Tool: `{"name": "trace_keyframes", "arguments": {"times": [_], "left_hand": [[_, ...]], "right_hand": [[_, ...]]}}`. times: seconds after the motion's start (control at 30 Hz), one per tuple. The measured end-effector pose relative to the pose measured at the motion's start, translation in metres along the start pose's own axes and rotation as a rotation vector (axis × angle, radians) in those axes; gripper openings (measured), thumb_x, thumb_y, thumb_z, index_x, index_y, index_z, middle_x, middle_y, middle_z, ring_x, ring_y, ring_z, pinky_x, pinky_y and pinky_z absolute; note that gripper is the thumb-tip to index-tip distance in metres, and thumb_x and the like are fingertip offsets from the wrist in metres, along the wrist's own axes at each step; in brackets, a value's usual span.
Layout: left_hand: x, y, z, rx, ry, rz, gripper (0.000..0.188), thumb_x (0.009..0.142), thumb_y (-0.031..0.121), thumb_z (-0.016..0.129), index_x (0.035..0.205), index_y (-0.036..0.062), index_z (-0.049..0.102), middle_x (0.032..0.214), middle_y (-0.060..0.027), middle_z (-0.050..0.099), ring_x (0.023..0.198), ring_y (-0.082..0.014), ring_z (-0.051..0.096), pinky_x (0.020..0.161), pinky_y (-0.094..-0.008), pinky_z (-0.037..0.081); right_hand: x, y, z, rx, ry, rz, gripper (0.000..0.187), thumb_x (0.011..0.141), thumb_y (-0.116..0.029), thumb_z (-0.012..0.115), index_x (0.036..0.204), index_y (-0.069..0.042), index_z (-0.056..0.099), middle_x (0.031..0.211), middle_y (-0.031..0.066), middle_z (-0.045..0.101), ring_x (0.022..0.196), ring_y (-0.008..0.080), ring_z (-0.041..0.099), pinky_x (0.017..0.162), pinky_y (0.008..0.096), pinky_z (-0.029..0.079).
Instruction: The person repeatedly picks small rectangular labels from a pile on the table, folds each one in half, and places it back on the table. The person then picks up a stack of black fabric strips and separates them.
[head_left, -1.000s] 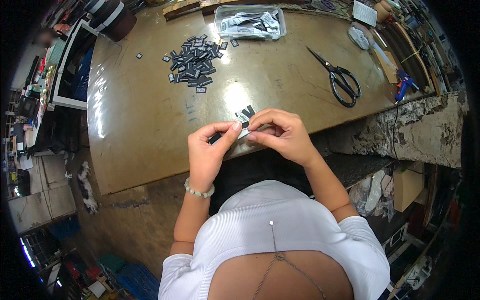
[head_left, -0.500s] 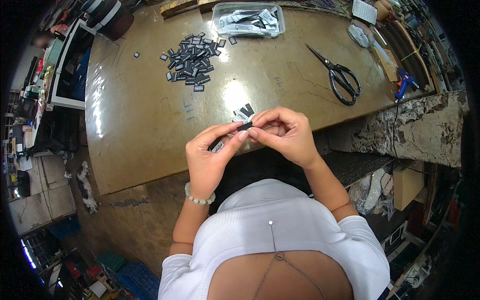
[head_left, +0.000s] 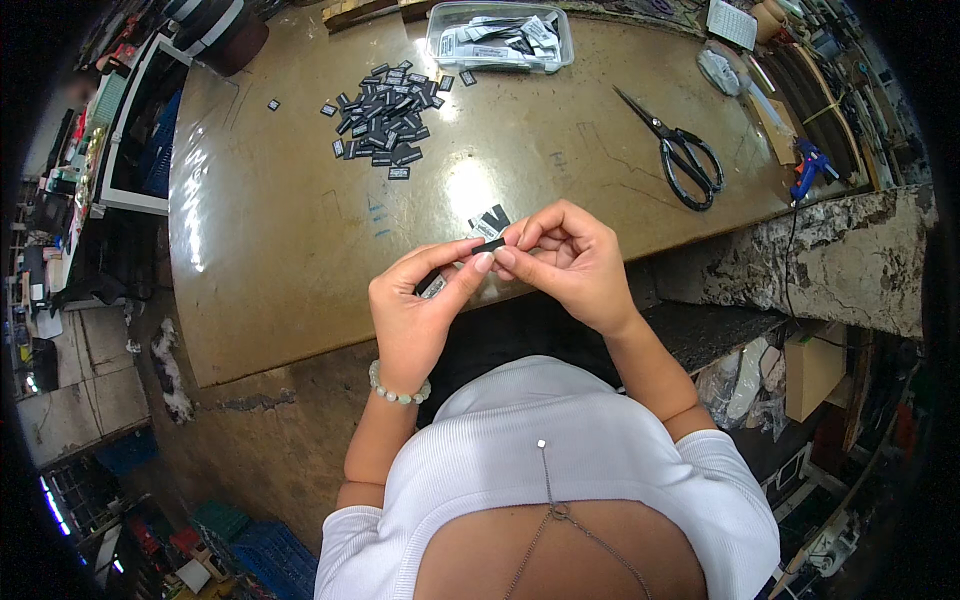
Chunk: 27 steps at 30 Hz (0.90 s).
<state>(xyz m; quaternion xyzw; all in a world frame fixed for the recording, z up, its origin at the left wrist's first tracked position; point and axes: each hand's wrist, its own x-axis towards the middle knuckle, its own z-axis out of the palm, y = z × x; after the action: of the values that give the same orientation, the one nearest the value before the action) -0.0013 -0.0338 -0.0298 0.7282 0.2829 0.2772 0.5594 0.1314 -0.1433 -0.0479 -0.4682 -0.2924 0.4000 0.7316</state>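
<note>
A small black strip, seemingly a label [head_left: 487, 247], is pinched at both ends between my hands above the table's near edge. My left hand [head_left: 412, 305] grips its left end between thumb and forefinger. A black-and-white label [head_left: 433, 287] also shows against that palm, tucked under the fingers. My right hand [head_left: 575, 262] holds the other end with thumb and fingertips. Just beyond my fingers, several unfolded black-and-white labels [head_left: 492, 219] lie on the table, partly hidden. Farther off to the left is a loose pile of small black pieces with white print [head_left: 385, 120].
Black-handled scissors [head_left: 688, 165] lie on the table [head_left: 300, 290] to the right. At the back stands a clear plastic box [head_left: 433, 50] of labels. A blue glue gun [head_left: 812, 168] sits by the right edge, its cord hanging down. A white-framed case [head_left: 115, 150] stands left.
The strip shows a little more of its length and tilts slightly between my fingertips. Both hands stay in nearly the same place; the view has shifted slightly.
</note>
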Motion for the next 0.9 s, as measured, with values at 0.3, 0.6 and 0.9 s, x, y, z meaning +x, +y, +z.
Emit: {"name": "trace_keyframes", "arguments": {"times": [0.3,0.6,0.9], "left_hand": [[0.0,-0.003,0.001,0.0,0.023,-0.004,0.014,0.078,0.005,0.074,0.091,0.0002,0.072,0.083,-0.0065,0.07,0.069,-0.0077,0.057,0.065,-0.0206,0.046],[0.002,-0.01,0.003,-0.041,0.067,-0.01,0.014,0.079,0.006,0.074,0.091,0.0008,0.072,0.082,-0.0047,0.069,0.071,-0.008,0.057,0.066,-0.0212,0.046],[0.0,-0.019,0.005,0.054,0.088,0.116,0.012,0.08,0.007,0.073,0.085,-0.0026,0.068,0.08,-0.0066,0.067,0.069,-0.01,0.056,0.065,-0.0225,0.046]], "right_hand": [[-0.001,0.001,0.003,0.028,0.021,0.008,0.014,0.083,0.005,0.066,0.086,0.003,0.052,0.093,0.0106,0.06,0.084,0.0117,0.062,0.077,0.0239,0.055],[0.002,0.008,0.004,0.017,-0.012,0.233,0.018,0.09,-0.006,0.061,0.103,0.007,0.059,0.091,0.0089,0.063,0.08,0.0128,0.065,0.071,0.0223,0.054],[-0.002,0.018,0.014,0.002,0.019,0.085,0.016,0.092,-0.007,0.059,0.097,0.007,0.057,0.09,0.0076,0.061,0.077,0.0122,0.065,0.07,0.0228,0.055]]}}
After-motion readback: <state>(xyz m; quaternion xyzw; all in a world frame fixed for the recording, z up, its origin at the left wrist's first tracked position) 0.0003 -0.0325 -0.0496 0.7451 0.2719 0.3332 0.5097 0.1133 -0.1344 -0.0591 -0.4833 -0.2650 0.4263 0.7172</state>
